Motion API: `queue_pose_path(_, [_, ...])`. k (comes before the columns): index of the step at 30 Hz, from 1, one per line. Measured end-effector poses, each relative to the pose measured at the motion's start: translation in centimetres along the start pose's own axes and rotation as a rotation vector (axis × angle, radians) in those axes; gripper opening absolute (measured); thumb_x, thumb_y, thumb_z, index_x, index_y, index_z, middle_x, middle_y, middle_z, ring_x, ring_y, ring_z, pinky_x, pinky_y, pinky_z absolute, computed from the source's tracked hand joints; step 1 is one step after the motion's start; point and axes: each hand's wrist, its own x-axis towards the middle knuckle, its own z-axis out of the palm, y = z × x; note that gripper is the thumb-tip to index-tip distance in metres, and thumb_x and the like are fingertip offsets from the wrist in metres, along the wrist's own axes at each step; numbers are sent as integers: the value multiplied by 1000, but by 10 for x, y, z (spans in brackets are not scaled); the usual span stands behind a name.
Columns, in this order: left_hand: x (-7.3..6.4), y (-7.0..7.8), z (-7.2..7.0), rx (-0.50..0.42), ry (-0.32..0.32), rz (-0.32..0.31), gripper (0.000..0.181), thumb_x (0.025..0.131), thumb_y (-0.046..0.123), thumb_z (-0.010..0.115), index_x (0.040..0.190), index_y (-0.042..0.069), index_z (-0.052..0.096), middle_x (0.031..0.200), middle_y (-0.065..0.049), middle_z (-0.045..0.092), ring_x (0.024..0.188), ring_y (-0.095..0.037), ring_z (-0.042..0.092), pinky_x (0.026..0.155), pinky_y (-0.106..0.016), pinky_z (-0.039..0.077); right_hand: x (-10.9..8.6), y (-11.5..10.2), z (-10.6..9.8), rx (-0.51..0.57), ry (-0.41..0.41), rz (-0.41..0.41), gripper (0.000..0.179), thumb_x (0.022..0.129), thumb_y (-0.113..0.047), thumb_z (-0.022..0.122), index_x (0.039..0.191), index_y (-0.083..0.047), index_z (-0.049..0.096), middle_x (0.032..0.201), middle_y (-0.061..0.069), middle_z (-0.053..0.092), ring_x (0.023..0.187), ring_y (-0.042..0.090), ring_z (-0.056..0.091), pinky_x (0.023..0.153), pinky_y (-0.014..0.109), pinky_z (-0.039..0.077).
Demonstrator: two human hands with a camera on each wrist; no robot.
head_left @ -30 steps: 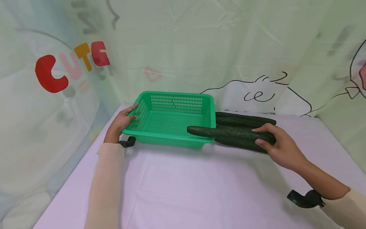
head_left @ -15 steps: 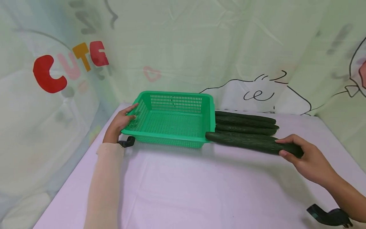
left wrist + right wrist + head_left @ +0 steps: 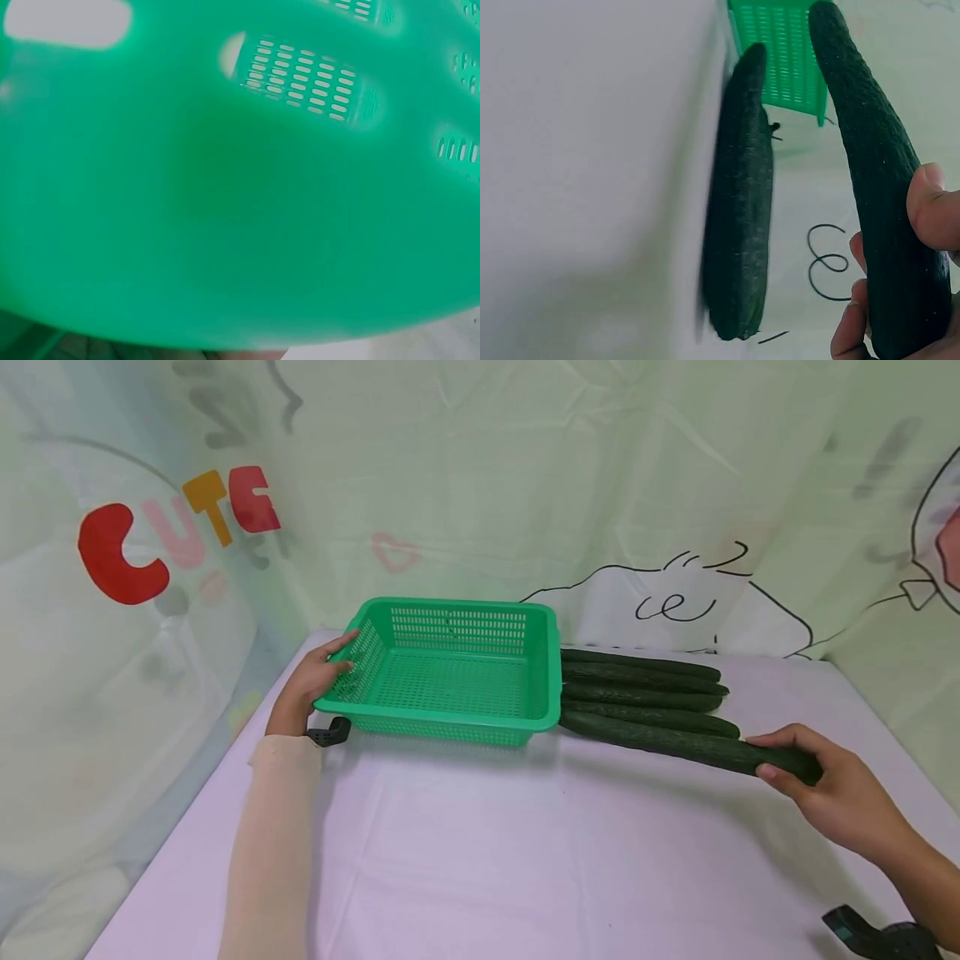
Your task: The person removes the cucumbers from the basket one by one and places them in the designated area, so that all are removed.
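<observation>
My right hand (image 3: 847, 789) holds a long dark green cucumber (image 3: 667, 742) by its right end, thumb on the near side and fingers on the far side. The cucumber's other end reaches the front right corner of a green plastic basket (image 3: 442, 722). In the right wrist view, the held cucumber (image 3: 870, 142) appears apart from another cucumber (image 3: 739, 202) lying on the table. My left hand (image 3: 311, 681) grips the basket's left rim. Green plastic (image 3: 187, 210) fills most of the left wrist view. No cucumber shows inside the basket.
Several cucumbers (image 3: 641, 695) lie side by side to the right of the basket, their left ends hidden behind its wall. A white cloth (image 3: 480, 852) covers the table. Printed curtains (image 3: 465, 485) hang close behind it and along its sides.
My right hand has moved right and toward me with the cucumber, drawing its tip away from over the basket. More of the lying cucumbers show now. The left hand stays on the rim.
</observation>
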Motion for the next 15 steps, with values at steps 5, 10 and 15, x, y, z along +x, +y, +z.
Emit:
queue_pose_path(5, [0,0,-1,-11,-1,-8,59,104,19,47,155,41,26,167,-1,4,153,-35,5,118,-59,20,0,7,10,-4,-10,-18,26,89,-16,73,115,-18,66,108,-37,50,101,-27,35,75,4,30])
queue_pose_path(10, [-1,0,-2,-21,-1,-7,60,104,18,47,155,41,26,167,0,4,153,-35,4,119,-59,19,3,10,24,-28,-35,-33,29,90,-20,73,118,-19,66,117,-7,61,112,-29,30,79,2,26])
queue_pose_path(15, [-1,-1,-1,-31,3,-12,60,104,19,47,154,43,26,167,1,4,153,-34,5,118,-58,20,7,8,35,-63,-74,-18,31,91,-22,72,120,-17,64,125,20,61,138,12,42,79,9,32])
